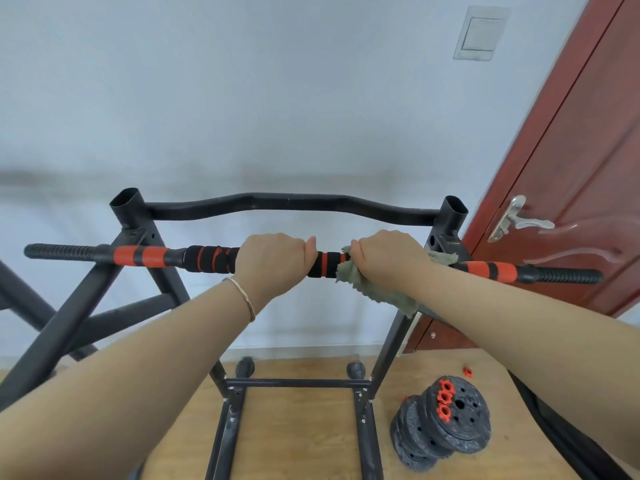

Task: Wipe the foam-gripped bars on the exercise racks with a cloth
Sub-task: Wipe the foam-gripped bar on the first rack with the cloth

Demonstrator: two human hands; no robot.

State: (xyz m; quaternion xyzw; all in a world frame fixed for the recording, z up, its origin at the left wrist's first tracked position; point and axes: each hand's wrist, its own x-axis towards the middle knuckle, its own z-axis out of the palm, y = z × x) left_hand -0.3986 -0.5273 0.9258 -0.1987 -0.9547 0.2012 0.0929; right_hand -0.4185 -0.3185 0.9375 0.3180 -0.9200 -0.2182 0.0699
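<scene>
Bar (207, 259) lies across the rack (69, 320), level, in front of the rack's curved crossbar (287, 201), with open gap between the two. Threaded ends overhang both uprights. The end beyond the right hand sits close to the door (571, 150), just below the door handle (516, 220); the end beyond the left hand has open wall behind it. Left hand (273, 259): overhand, fingers wrapped round the black foam, thumb toward the right hand, arm stretched forward, bracelet (244, 299) on the wrist. Right hand (388, 258): also overhand, gripping the grey-green cloth (377, 292) bunched round the bar, loose end hanging below. Short strip of black-and-orange foam is exposed between the hands. Weight plates (457, 424) stacked on the floor below the right arm.
</scene>
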